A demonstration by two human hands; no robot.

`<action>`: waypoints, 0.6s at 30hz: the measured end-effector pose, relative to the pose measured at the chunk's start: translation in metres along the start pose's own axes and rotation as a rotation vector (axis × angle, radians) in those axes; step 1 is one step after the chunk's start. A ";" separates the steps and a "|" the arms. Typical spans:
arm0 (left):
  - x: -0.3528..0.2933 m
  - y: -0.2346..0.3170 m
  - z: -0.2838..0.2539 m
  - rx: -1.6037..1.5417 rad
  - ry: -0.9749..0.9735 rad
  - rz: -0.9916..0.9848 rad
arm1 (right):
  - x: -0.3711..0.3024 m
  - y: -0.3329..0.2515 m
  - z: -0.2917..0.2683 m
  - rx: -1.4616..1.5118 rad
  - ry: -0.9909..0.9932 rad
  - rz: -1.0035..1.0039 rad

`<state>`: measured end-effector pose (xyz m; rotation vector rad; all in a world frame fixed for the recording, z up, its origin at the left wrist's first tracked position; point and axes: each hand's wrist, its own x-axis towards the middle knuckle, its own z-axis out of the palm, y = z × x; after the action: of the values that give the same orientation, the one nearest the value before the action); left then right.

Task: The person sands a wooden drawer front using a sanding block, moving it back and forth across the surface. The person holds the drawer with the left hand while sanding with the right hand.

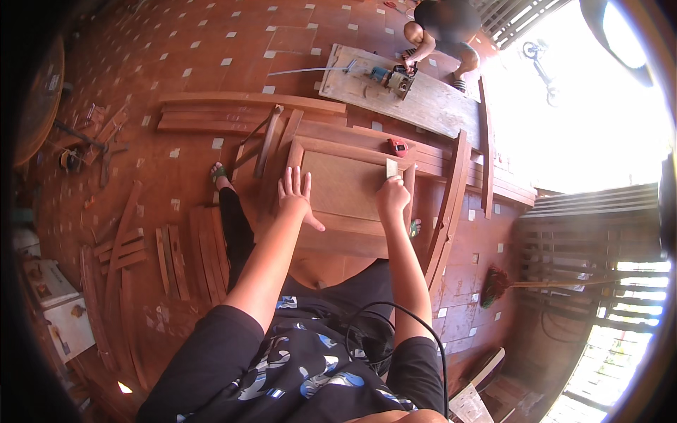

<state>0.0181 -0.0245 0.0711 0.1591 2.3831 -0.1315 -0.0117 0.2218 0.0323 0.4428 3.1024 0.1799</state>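
Observation:
A framed wooden panel (344, 189), like a small cabinet door, lies in front of me on a wooden support. My left hand (296, 200) rests with fingers spread on its left frame strip. At the panel's right side my right hand (393, 196) is closed round a small pale flat rectangular piece (392, 168), whose top end sticks up past my fingers; I cannot tell if it is a scraper or folded sandpaper. Just beyond the panel's far edge sits a red tape measure (398, 146).
Long wooden beams (247, 113) lie beyond the panel, and others stand at its right (448, 211). A person (444, 35) crouches by a board (437, 106) holding a power tool (391, 81). Wood strips (208, 247) lie at left; a broom (497, 282) lies at right.

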 end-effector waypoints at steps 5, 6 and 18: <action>0.000 -0.002 0.005 -0.025 0.032 -0.002 | -0.038 -0.048 0.010 -0.172 0.086 -0.158; 0.000 -0.002 0.006 -0.022 0.043 -0.008 | -0.047 -0.057 0.007 -0.205 0.098 -0.192; -0.002 -0.002 -0.001 -0.012 -0.007 0.005 | -0.030 -0.037 -0.059 0.511 -0.186 -0.030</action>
<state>0.0186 -0.0263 0.0738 0.1587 2.3760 -0.1145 0.0056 0.1717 0.0863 0.3845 2.9357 -0.6278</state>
